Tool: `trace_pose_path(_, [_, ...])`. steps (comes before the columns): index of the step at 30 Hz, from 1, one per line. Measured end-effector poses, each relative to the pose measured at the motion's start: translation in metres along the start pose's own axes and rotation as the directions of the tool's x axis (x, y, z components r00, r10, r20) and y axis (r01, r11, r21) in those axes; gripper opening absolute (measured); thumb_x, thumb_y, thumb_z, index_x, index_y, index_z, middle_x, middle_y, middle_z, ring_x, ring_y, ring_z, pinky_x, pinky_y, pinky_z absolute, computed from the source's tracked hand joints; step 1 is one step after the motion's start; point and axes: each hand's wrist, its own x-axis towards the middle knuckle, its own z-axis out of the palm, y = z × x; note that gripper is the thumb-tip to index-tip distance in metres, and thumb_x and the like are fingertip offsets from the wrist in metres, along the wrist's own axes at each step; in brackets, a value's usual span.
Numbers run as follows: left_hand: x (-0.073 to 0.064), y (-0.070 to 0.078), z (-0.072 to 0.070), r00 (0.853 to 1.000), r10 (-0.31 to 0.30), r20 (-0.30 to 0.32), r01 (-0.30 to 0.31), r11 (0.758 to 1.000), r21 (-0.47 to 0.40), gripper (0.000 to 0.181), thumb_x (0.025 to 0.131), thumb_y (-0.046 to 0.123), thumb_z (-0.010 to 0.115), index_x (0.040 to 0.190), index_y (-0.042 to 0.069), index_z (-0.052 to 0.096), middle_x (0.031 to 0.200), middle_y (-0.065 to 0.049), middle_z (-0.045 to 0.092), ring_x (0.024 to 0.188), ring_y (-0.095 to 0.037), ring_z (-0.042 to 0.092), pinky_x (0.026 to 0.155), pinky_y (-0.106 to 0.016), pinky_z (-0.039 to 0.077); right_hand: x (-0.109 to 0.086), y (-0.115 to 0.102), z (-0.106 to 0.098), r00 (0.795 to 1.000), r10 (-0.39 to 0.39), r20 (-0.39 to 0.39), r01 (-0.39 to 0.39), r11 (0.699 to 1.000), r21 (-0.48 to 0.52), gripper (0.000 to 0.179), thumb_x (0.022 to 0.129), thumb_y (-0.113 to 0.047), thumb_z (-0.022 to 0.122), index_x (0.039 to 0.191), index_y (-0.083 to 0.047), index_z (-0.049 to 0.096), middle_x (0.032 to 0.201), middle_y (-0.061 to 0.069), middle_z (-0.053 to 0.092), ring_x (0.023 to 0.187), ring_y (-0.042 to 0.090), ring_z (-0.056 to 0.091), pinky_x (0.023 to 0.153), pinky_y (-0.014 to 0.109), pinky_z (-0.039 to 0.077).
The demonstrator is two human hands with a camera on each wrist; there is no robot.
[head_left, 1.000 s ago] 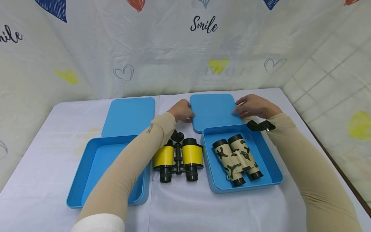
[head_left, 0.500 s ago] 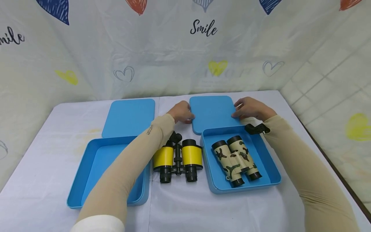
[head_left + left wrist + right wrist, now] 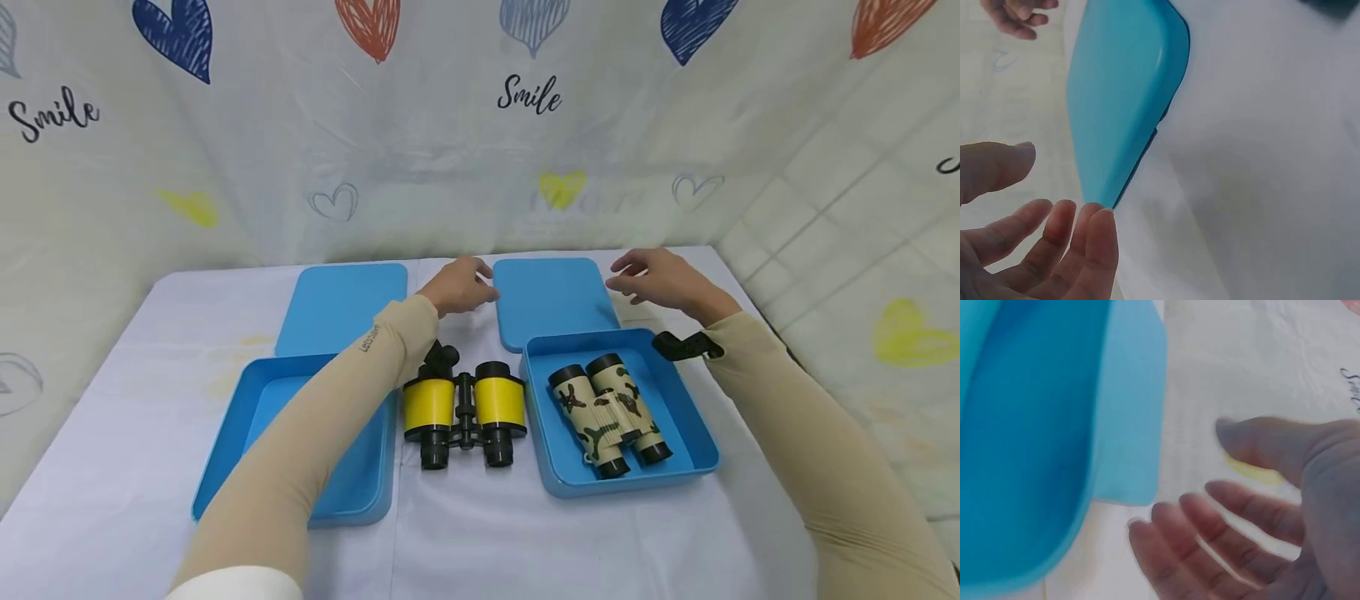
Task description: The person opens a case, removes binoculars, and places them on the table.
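Observation:
At the back of the table a flat blue lid (image 3: 557,302) lies behind the right blue box (image 3: 708,454). My left hand (image 3: 459,286) is by the lid's left edge, fingers loosely spread and holding nothing. In the left wrist view its fingertips (image 3: 1102,231) are at the lid's corner; I cannot tell whether they touch. Off the lid's right edge my right hand (image 3: 660,282) hovers with relaxed fingers, nothing between them. Camouflage binoculars (image 3: 611,415) lie tilted inside the right box. Yellow and black binoculars (image 3: 498,402) lie between the two boxes.
A larger blue box (image 3: 360,510) stands on the left, partly hidden by my left sleeve (image 3: 322,433). Behind it lies a second blue lid (image 3: 341,304). A curtain with hearts (image 3: 450,142) hangs along the table's back edge.
Both hands have loosened from the lid's sides; the right hand has moved away to the right and the left slightly left. The lid lies still behind the box. The head view has tilted up.

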Motion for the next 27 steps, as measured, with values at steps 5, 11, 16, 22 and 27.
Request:
trace_pose_path(5, [-0.014, 0.000, 0.001, 0.997, 0.037, -0.070, -0.036, 0.999, 0.015, 0.043, 0.103, 0.028, 0.062, 0.141, 0.007, 0.055, 0.137, -0.013, 0.061, 0.119, -0.028, 0.061, 0.105, -0.044, 0.053, -0.019, -0.003, -0.002, 0.994, -0.069, -0.084, 0.064, 0.996, -0.065, 0.056, 0.104, -0.047, 0.058, 0.140, -0.005, 0.057, 0.133, 0.023, 0.064, 0.104, 0.032, 0.072, 0.093, 0.053, 0.057])
trace_pose_path(11, [-0.031, 0.002, 0.005, 0.990, 0.053, -0.134, -0.050, 0.998, 0.026, 0.039, 0.104, 0.030, 0.059, 0.135, 0.008, 0.056, 0.128, -0.012, 0.063, 0.112, -0.028, 0.062, 0.101, -0.043, 0.055, -0.037, -0.007, -0.004, 0.986, -0.114, -0.124, 0.100, 0.988, -0.117, 0.050, 0.103, -0.043, 0.062, 0.136, -0.006, 0.061, 0.126, 0.018, 0.067, 0.099, 0.026, 0.071, 0.081, 0.033, 0.053])
trace_pose_path(16, [-0.045, 0.009, 0.009, 0.985, 0.082, -0.150, -0.076, 0.996, 0.050, 0.038, 0.103, 0.030, 0.056, 0.134, 0.007, 0.056, 0.128, -0.013, 0.064, 0.108, -0.029, 0.062, 0.097, -0.043, 0.056, -0.049, -0.011, -0.001, 0.976, -0.147, -0.161, 0.123, 0.981, -0.151, 0.045, 0.102, -0.040, 0.063, 0.132, -0.007, 0.064, 0.124, 0.018, 0.069, 0.105, 0.031, 0.070, 0.087, 0.043, 0.057])
trace_pose_path(22, [-0.058, 0.014, 0.015, 0.983, 0.120, -0.136, -0.109, 0.990, 0.089, 0.039, 0.104, 0.030, 0.056, 0.134, 0.006, 0.056, 0.125, -0.013, 0.064, 0.104, -0.029, 0.063, 0.092, -0.043, 0.055, -0.062, -0.018, 0.002, 0.966, -0.187, -0.179, 0.155, 0.971, -0.182, 0.040, 0.101, -0.035, 0.067, 0.129, -0.006, 0.066, 0.121, 0.019, 0.071, 0.113, 0.036, 0.067, 0.093, 0.055, 0.057])
trace_pose_path(27, [-0.068, 0.017, 0.020, 0.979, 0.164, -0.118, -0.149, 0.981, 0.127, 0.036, 0.103, 0.028, 0.056, 0.131, 0.005, 0.056, 0.123, -0.014, 0.064, 0.101, -0.028, 0.062, 0.090, -0.042, 0.055, -0.074, -0.022, 0.006, 0.961, -0.214, -0.173, 0.179, 0.964, -0.195, 0.038, 0.100, -0.031, 0.069, 0.127, -0.005, 0.067, 0.120, 0.019, 0.072, 0.110, 0.035, 0.069, 0.092, 0.055, 0.059])
